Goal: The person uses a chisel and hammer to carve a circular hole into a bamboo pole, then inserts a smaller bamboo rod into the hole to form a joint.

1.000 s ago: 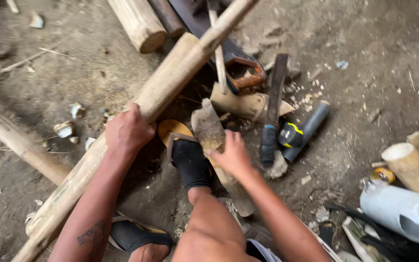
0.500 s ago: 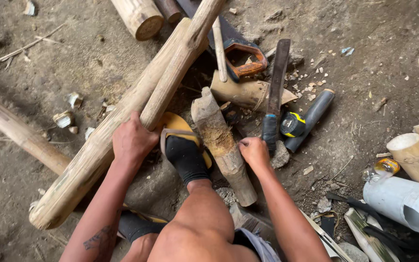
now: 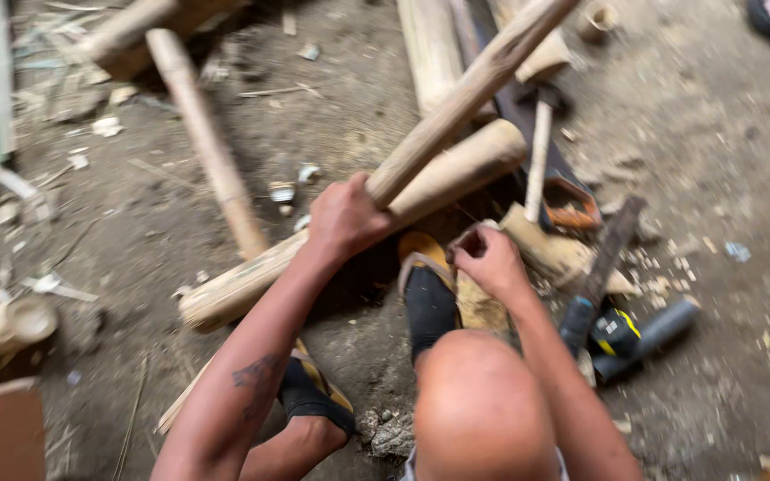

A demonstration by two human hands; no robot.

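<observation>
Left hand (image 3: 345, 216) clamped on a raised bamboo pole (image 3: 465, 98), right hand (image 3: 490, 258) closed on a wood chunk (image 3: 479, 307) beside the sandalled foot (image 3: 428, 298) (toes close): pole could slip & strike foot, w/ machete (image 3: 601, 276) lying near.

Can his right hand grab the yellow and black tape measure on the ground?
Probably yes. The right hand is curled near a wood block, holding nothing that shows, and the tape measure lies in the open dirt just beside that forearm. Only a dark-handled tool lies between, low on the ground.
</observation>
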